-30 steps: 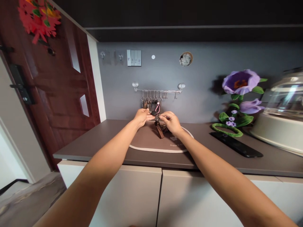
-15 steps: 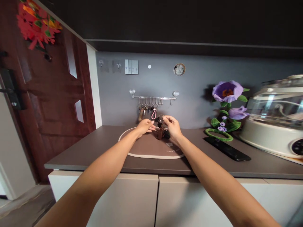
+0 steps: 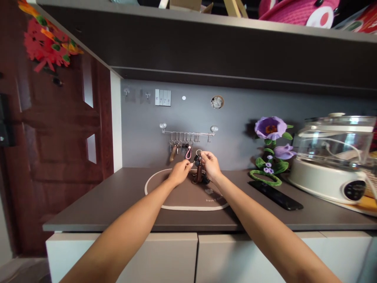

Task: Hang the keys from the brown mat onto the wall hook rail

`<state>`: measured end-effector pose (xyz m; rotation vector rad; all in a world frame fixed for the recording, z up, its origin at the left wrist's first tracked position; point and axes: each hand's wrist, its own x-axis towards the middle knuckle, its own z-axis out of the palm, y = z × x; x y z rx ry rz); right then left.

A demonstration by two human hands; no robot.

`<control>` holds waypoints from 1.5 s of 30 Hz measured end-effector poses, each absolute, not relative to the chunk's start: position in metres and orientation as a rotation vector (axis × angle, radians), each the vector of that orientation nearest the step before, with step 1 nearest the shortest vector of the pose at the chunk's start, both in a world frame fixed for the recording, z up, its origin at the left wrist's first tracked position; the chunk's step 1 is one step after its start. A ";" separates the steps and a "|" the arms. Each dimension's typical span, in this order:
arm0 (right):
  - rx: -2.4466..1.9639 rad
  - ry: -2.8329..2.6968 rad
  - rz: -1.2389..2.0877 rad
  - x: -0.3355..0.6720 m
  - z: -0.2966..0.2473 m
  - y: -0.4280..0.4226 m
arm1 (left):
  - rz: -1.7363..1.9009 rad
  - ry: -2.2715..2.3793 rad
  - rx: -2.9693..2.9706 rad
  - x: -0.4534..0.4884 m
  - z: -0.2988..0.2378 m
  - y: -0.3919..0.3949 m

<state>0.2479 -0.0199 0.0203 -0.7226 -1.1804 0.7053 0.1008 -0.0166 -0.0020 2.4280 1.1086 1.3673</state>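
Note:
My right hand is closed on a bunch of keys with a brown leather fob, and a metal ring sticks up above its fingers. My left hand pinches the left side of the same bunch. Both hands hover over an oval brown mat on the counter. Just behind them a chrome hook rail on the grey wall carries several other key sets, one with a pink strap.
A black phone lies on the brown counter to the right, beside a purple knitted flower. A white appliance with a clear lid stands at the far right. A dark wooden door is at the left; a shelf runs overhead.
The view has tilted up, showing the upper shelf. Both hands have risen a little with the keys and moved closer to the hook rail; the right hand now holds the bunch upright.

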 end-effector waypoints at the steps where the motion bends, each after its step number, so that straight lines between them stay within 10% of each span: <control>1: -0.736 -1.190 0.684 0.248 0.024 -0.019 | 1.378 1.140 2.430 0.100 -0.002 -0.015; 45: -1.193 -1.166 0.184 0.237 0.069 0.054 | 1.313 1.507 2.383 0.093 0.002 -0.011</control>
